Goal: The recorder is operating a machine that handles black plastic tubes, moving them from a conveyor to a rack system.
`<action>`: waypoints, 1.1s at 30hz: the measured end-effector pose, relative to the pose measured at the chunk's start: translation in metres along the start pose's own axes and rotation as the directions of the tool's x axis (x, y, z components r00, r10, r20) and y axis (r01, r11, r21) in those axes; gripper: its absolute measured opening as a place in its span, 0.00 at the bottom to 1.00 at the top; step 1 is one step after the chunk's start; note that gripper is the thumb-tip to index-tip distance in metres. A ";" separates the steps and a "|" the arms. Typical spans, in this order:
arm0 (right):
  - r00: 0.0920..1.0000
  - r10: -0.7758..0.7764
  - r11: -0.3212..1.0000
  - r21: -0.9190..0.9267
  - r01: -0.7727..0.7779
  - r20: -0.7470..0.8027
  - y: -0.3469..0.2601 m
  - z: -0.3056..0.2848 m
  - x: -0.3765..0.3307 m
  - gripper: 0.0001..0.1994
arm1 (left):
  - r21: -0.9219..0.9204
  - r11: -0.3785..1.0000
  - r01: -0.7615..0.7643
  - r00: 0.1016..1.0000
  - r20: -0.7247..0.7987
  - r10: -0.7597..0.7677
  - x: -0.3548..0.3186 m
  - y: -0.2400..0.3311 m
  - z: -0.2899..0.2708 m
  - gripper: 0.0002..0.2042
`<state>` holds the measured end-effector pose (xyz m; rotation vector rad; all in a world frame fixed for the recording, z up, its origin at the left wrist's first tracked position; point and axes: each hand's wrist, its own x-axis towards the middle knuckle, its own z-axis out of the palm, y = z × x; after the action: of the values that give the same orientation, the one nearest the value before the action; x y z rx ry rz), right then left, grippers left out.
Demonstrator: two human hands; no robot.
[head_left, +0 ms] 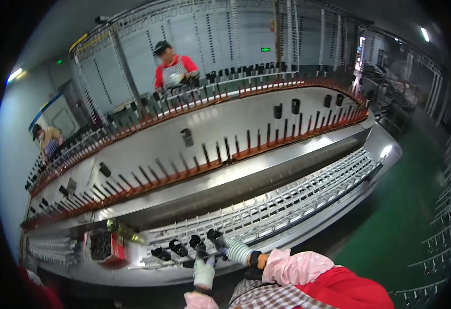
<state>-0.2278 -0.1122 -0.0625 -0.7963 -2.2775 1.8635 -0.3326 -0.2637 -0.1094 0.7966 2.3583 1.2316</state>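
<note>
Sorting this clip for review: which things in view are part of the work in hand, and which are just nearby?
In hand:
left hand
right hand
black caps on white pin rack

Nearby only:
red box of black parts
orange pin conveyor
two other workers, one in red
green floor

A red open-topped box (101, 246) sits at the lower left of the frame, at the left end of the white wire rack, its inside filled with small dark parts and its near face showing pale markings too small to make out. High in the upper middle of the frame, a small green lit sign (265, 49) glows as a short horizontal bar against the grey wall panels, and a second, tinier green light (59, 62) shows at the upper left. Just right of the lit sign, a small yellow and red label (273, 26) hangs on a vertical post, too blurred to tell more.
</note>
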 end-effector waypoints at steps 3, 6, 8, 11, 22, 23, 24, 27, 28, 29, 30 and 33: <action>0.999 -0.053 0.986 -0.160 0.054 0.010 0.006 -0.014 0.009 0.18 | 0.225 0.970 -0.096 0.992 0.105 0.074 -0.030 0.040 -0.026 0.29; 0.991 -0.075 0.986 -0.142 0.090 0.109 -0.005 -0.021 0.006 0.20 | -0.225 0.973 0.058 0.811 0.579 0.086 -0.026 0.113 -0.067 0.19; 0.949 -0.224 0.973 -0.001 0.230 0.223 -0.001 -0.031 0.007 0.26 | -0.386 0.921 0.060 0.798 0.573 0.188 -0.024 0.204 -0.075 0.15; 0.849 -0.301 0.942 0.273 0.195 0.434 -0.011 -0.051 -0.007 0.27 | -0.448 0.894 -0.008 0.844 0.476 0.246 0.011 0.288 -0.062 0.14; 0.920 -0.370 0.916 0.118 0.384 -0.126 -0.025 -0.306 -0.012 0.21 | -0.044 0.905 -0.423 0.906 -0.004 0.423 0.353 0.272 0.212 0.32; 0.913 -0.339 0.919 0.128 0.373 -0.226 -0.016 -0.338 -0.008 0.22 | -0.113 0.956 -0.269 0.962 0.010 0.272 0.366 0.289 0.240 0.32; 0.929 -0.252 0.951 0.108 0.289 -0.270 -0.007 -0.369 0.002 0.23 | -0.290 0.950 -0.116 0.990 0.046 0.135 0.369 0.308 0.254 0.28; 0.754 -0.395 0.917 -0.277 0.288 -0.525 0.034 -0.449 0.029 0.24 | -0.319 0.875 0.363 0.924 0.247 -0.293 0.343 0.393 0.248 0.16; 0.768 -0.372 0.928 -0.206 0.309 -0.521 0.039 -0.473 0.037 0.24 | -0.486 0.873 0.038 0.999 0.013 -0.037 0.320 0.396 0.249 0.10; 0.827 -0.287 0.941 0.018 0.338 -0.483 0.021 -0.470 0.057 0.25 | -0.281 0.930 -0.236 0.955 -0.245 0.168 0.339 0.350 0.227 0.11; 0.806 -0.288 0.925 0.069 0.375 -0.517 0.007 -0.465 0.068 0.26 | -0.192 0.894 -0.405 0.891 -0.302 0.339 0.339 0.331 0.209 0.11; 0.663 -0.375 0.919 -0.167 0.357 -0.648 0.021 -0.479 0.098 0.29 | -0.532 0.807 -0.255 0.967 -0.126 0.223 0.262 0.373 0.203 0.10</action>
<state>-0.1192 0.3584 0.0132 -0.7670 -1.8070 1.1101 -0.3073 0.2003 0.0734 0.8775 1.8132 1.9346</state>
